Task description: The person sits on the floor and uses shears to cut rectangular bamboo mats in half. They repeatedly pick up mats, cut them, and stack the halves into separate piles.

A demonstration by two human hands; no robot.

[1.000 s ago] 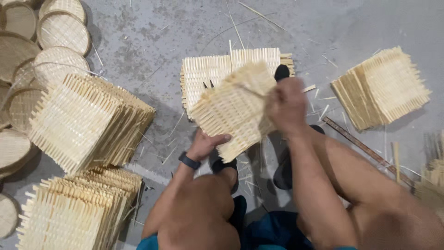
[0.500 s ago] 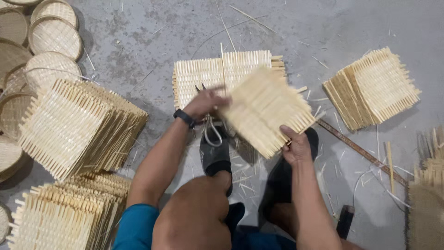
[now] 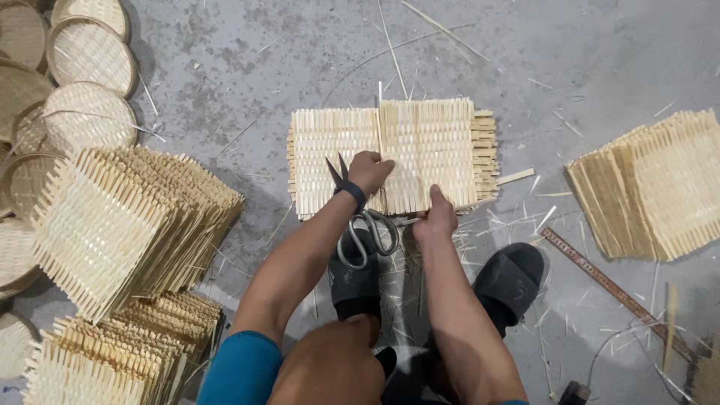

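A square woven bamboo mat (image 3: pixel 427 142) lies on top of a low stack of like mats (image 3: pixel 330 150) on the grey concrete floor in front of me. My left hand (image 3: pixel 371 171) rests on the mat's near middle with its fingers curled onto it. The mat's near edge is pinched by my right hand (image 3: pixel 436 217). Grey metal scissors (image 3: pixel 364 232) lie under my left wrist, blades pointing away from me, handles over my black sandal (image 3: pixel 356 281).
Tall leaning stacks of woven mats stand at the left (image 3: pixel 135 225), lower left (image 3: pixel 112 352) and right (image 3: pixel 660 187). Round woven trays (image 3: pixel 90 52) lie at the upper left. A wooden ruler (image 3: pixel 615 289) and bamboo slivers lie by my right sandal (image 3: pixel 510 277).
The mat I held up and turned in the air has come down flat onto the stack. My left hand moved onto its top, my right hand to its near edge.
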